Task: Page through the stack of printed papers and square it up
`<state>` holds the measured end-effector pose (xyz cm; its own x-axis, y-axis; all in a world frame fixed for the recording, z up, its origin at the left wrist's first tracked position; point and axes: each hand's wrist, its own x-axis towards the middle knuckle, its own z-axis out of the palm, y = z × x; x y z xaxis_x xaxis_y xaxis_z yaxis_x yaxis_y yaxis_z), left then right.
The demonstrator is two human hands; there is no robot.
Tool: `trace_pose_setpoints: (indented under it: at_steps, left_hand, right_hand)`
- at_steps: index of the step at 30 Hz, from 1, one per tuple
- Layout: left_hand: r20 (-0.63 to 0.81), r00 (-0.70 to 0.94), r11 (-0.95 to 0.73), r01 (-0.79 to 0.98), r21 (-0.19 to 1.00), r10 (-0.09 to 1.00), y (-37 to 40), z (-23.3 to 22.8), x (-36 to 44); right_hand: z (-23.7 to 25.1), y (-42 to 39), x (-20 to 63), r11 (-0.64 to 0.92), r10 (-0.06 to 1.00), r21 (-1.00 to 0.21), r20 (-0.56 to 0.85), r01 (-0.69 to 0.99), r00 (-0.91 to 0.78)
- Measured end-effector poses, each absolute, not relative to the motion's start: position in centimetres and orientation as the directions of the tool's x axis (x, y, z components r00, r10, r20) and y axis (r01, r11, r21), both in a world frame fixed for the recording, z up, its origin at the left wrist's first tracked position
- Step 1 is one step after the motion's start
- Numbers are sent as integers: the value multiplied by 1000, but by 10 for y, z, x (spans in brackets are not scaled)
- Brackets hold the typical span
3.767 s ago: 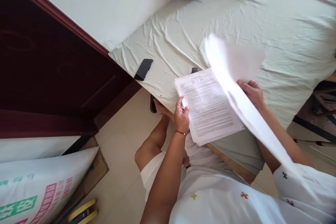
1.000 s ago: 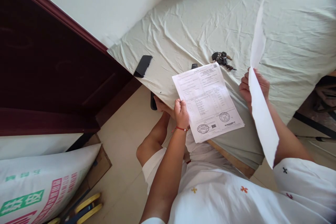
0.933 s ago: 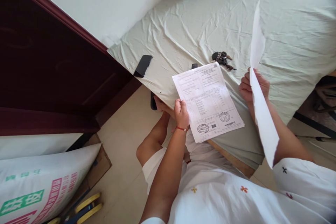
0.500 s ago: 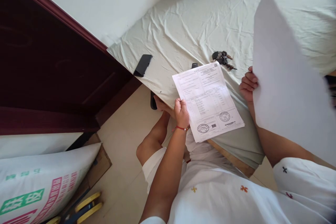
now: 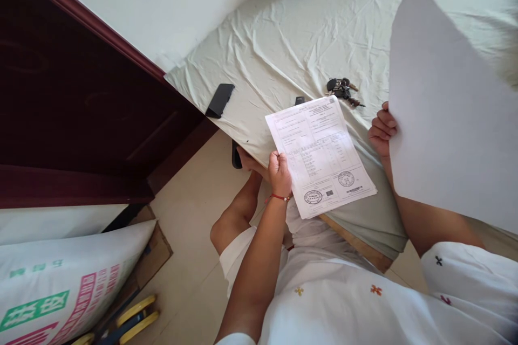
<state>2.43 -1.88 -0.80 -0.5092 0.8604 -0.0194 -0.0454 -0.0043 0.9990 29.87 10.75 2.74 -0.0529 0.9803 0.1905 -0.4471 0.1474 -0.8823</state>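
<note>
Your left hand (image 5: 279,175) is pinching the printed papers (image 5: 319,145) mid-left edge, over the rim of the cloth-covered table (image 5: 335,32). Right hand's (image 5: 382,129) fingers curl at the left edge of the raised sheet (image 5: 449,113); can't see your thumb. Paper's gonna be light, floppy, easily creased, so grip edges gently, around the middle.

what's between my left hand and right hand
In the head view, the printed papers held by the left hand, then a strip of pale cloth, before the right hand.
</note>
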Motion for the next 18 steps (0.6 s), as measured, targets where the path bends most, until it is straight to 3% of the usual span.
trace_pose_setpoints:
  at_steps: [18]
  left_hand:
    - [-26, -501, -13, -74, 997, 865, -18, -8, 25]
  right_hand:
    - [29, 106, 299, 94, 983, -884, 157, -458, -101]
